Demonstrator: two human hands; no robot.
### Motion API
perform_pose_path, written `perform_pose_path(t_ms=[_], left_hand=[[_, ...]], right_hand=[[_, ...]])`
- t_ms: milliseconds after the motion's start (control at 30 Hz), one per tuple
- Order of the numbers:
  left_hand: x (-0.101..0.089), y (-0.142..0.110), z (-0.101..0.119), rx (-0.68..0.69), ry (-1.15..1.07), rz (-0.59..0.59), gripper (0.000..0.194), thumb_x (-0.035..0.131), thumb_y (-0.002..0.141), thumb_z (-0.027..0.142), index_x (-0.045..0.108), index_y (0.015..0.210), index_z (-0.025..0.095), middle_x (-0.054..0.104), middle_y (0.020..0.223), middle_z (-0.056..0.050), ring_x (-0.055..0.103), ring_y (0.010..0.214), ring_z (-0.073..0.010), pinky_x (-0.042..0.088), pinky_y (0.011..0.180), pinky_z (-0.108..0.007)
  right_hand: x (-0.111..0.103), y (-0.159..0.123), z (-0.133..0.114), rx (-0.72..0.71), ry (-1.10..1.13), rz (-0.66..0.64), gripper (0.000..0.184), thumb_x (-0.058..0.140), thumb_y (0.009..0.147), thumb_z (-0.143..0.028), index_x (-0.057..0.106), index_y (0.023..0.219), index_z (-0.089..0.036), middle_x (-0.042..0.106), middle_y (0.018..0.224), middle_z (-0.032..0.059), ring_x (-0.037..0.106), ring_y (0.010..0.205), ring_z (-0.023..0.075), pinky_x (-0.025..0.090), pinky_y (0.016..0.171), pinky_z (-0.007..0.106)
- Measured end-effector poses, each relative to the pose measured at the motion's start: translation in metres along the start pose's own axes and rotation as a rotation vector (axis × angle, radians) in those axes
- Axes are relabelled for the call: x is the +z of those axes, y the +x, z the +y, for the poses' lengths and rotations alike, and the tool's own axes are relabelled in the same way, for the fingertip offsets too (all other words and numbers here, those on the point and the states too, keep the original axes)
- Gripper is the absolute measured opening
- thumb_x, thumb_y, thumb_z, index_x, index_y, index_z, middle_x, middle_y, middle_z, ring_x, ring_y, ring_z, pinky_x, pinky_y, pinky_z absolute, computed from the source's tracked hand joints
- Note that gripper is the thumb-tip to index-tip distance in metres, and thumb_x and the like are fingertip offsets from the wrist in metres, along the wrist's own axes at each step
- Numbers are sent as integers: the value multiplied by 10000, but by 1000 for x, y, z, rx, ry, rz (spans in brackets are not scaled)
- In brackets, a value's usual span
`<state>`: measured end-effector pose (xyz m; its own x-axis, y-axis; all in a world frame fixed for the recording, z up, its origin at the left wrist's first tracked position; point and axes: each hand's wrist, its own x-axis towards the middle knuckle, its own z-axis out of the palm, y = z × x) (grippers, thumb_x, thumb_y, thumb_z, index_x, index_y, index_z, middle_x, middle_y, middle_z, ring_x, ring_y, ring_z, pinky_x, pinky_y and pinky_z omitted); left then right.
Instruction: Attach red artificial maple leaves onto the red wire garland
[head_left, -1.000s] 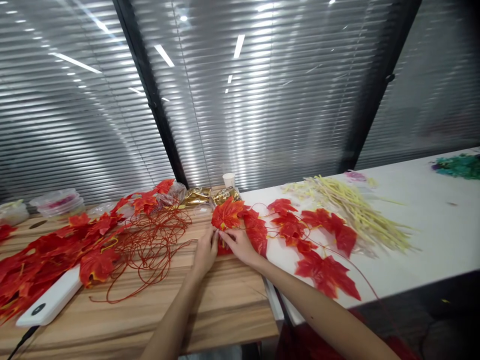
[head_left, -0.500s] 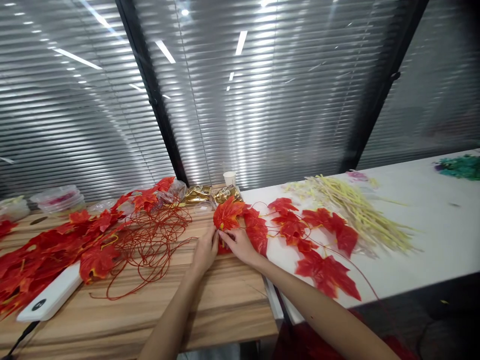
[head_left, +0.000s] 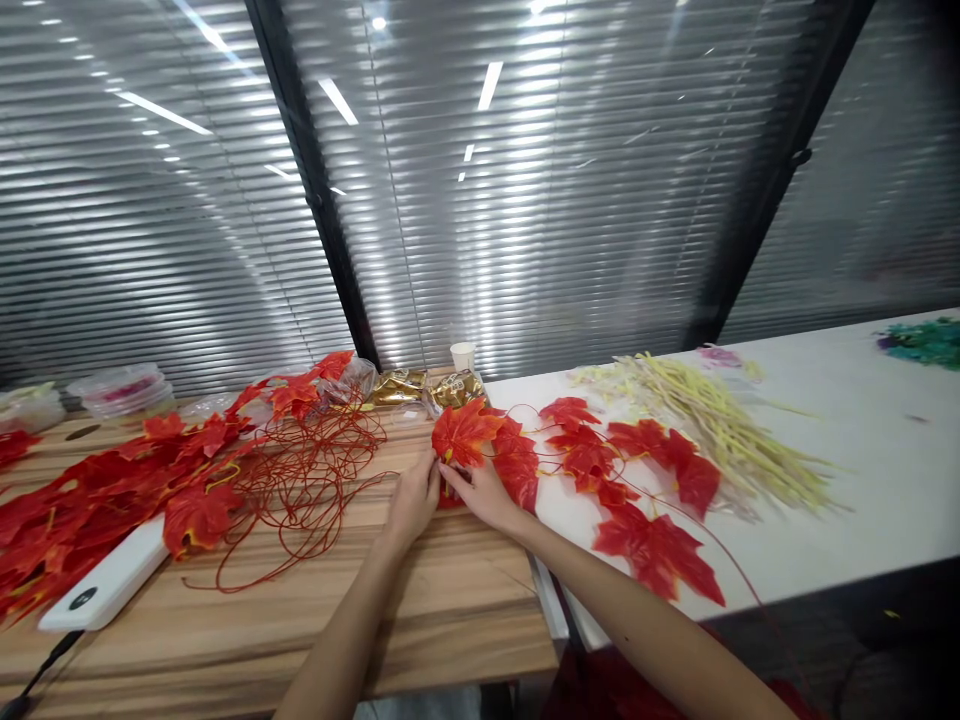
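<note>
An artificial red maple leaf (head_left: 466, 430) stands at the middle of the view, its yellowish stem end pointing down toward me. My left hand (head_left: 414, 498) is closed in a pinch at that stem end. Against it, my right hand (head_left: 486, 493) also pinches there, thumb and forefinger together. The small part between my fingertips is mostly hidden. A red cord (head_left: 375, 483) runs from a loose tangle (head_left: 307, 470) on the left toward my left hand. Right of my hands, more red leaves (head_left: 585, 450) hang together on cord.
A heap of red leaves (head_left: 97, 500) and a white power bank (head_left: 109, 575) with a black cable lie left. Gold packets (head_left: 455, 390) and a paper cup (head_left: 463, 355) stand behind. Yellow stems (head_left: 720, 430) lie on the white table (head_left: 885, 470), green pieces (head_left: 926, 338) farther right.
The view has shifted slightly, so everything sits a little farther right. Both hands keep their pinch at the leaf's stem, and the leaf's top leans slightly more to the right.
</note>
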<state>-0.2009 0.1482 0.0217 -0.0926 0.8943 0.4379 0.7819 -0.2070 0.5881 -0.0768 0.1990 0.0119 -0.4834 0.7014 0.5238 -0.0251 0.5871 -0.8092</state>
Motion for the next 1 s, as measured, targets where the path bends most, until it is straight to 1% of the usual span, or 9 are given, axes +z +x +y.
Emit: perform_pose_path(t_ms=[133,300,700,867,1000], left_hand=[[-1,0,1,-13,21,-8,219,314,856,228,519,915,178,599,703,-42,549,597,-145,400,581,-245],[-1,-1,0,-4,19,-24,208,311,857,225,503,920,174,583,682,-35,534,586,-143,388,572,-243],[-1,-1,-1,1,19,-21,217,319,847,224,522,912,186,607,696,-43,562,609,-157,404,583,-250],[0,-1,-2,3,-2,-8,220,345,832,208,538,936,190,620,731,-51,583,672,-166,419,625,-258],[1,0,0,2,-27,8,216,312,851,222,511,923,178,608,766,-58,569,679,-163,417,626,-262]], right_hand=[[-1,0,-4,-7,-17,11,210,459,839,-343,611,805,-202,599,751,44,531,843,195,432,744,312],[-1,1,-3,-5,-20,6,209,456,840,-335,608,803,-195,601,754,48,532,848,198,431,752,316],[-2,0,-2,11,-20,5,225,466,831,-355,603,747,-198,589,687,39,539,765,197,434,734,324],[-1,0,-1,14,-16,-1,226,464,832,-359,608,769,-196,589,699,40,543,773,196,439,720,315],[-3,0,-4,-6,-19,-4,230,456,840,-356,614,786,-199,590,721,43,543,786,193,437,715,309]])
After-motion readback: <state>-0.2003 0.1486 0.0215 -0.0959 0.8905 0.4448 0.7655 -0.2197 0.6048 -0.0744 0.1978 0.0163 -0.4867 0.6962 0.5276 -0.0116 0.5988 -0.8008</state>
